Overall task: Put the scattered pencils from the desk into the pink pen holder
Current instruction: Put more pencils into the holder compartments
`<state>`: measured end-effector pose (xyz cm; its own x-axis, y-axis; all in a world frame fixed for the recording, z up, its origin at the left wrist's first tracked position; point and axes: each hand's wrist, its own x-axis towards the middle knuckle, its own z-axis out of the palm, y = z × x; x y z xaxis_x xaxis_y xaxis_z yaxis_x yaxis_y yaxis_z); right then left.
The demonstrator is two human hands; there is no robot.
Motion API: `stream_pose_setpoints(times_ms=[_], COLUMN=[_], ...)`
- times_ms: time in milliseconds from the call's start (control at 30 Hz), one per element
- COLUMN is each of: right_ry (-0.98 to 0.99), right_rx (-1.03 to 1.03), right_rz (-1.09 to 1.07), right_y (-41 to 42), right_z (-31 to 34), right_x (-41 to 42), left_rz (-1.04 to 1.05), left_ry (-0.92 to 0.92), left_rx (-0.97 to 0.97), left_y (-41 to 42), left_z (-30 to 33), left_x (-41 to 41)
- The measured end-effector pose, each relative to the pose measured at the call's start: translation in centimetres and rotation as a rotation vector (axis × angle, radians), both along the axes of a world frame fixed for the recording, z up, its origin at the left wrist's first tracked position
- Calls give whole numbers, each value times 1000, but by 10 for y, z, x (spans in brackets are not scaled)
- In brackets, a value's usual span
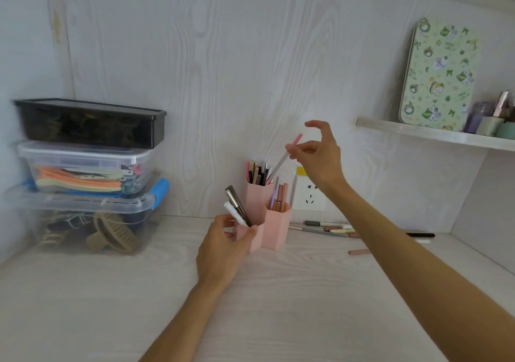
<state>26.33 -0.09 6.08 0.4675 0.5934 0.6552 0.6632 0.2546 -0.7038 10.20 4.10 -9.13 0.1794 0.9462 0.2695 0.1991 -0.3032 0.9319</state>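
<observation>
The pink pen holder [274, 227] has three hexagonal tubes and stands at the back of the desk against the wall. My left hand [223, 246] grips its lowest front tube, which holds a white pen and a grey one. My right hand [320, 156] is raised above the tallest tube and pinches a grey pencil with a pink end [287, 155]; its lower tip points down into that tube among other pens. Several scattered pencils and pens [328, 229] lie on the desk to the right of the holder, partly behind my right forearm.
Three stacked plastic boxes [89, 172] stand at the back left. A wall socket [309, 195] sits just behind the holder. A shelf [434, 135] at upper right carries a green patterned tin [439, 77] and small cups. The white desk [278, 306] runs toward me.
</observation>
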Motion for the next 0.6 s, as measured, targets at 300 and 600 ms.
stream_pose_setpoints(times_ms=[300, 600], right_ry=[-540, -584], right_rx=[-99, -124], right_rz=[-200, -89], right_y=[24, -13], right_z=[-63, -79], right_x=[-11, 13], left_rz=[-29, 170], left_ry=[-11, 84], left_rx=[1, 191], left_y=[0, -5], left_z=[0, 5], left_x=[2, 3])
